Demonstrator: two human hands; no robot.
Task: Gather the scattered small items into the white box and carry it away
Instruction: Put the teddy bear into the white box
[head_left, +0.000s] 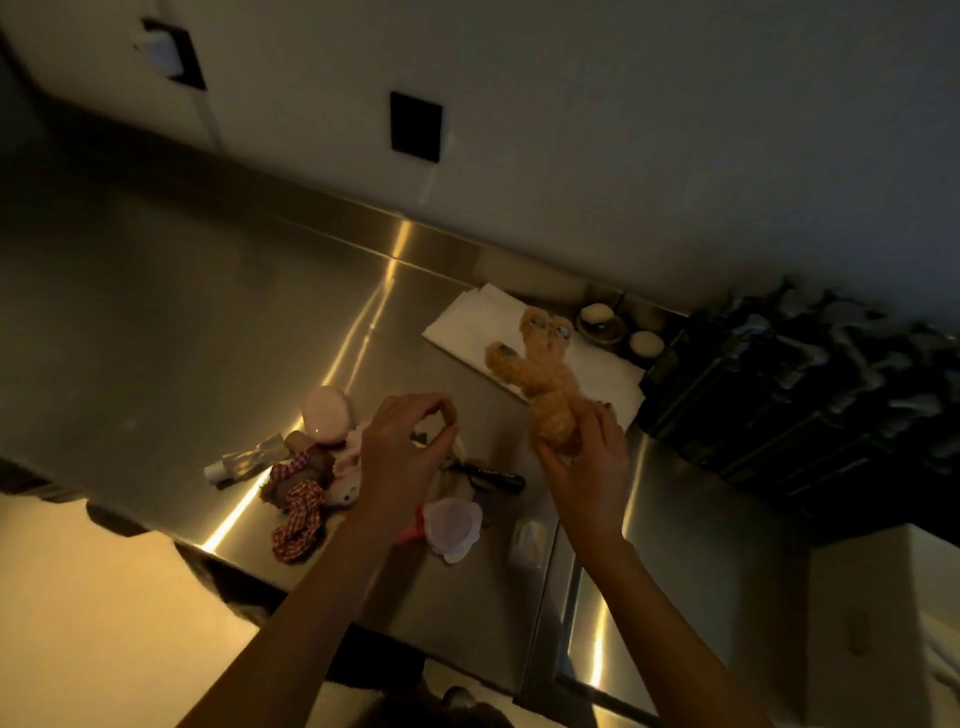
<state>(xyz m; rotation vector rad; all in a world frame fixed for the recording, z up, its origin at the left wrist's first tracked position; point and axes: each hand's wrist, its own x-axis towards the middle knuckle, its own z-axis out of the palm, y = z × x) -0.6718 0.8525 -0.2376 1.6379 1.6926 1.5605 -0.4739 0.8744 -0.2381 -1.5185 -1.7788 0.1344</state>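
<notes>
The steel bench (156, 312) is dim, with streaks of light across it. Farthest left in the pile lies a small silvery tube (244, 460), tilted, its pale cap pointing to the near left. Just right of it sits a heap of soft things: a brown plush toy (306, 467) with red checked fabric (298, 519) trailing toward the bench's near edge, and a pale plush piece (345, 486) pressed against it. A pink rounded case (327, 415) rests at the far side of this heap.

The left hand (400, 457) hovers above the middle of the pile, its fingers (441, 410) curled toward the thumb and pinching a small ring-like loop, too dark to name. Below the hand a black slim object (493, 475) lies across the bench, and nearer the edge sits a translucent round lid or cup (452, 525) with something red beside it. A small pale yellowish container (529, 540) stands just right of that.

The right hand (587, 467) is raised off the bench, fingers (605, 434) wrapped round the lower body of an orange fuzzy toy (550, 395), whose long limbs stick up and away. Behind the toy a white flat sheet or folded cloth (467, 322) lies by the wall; I cannot tell whether it is the white box. Past it stand two small round pale-topped jars (597, 317), then a black crate (779, 395) at the far right.
</notes>
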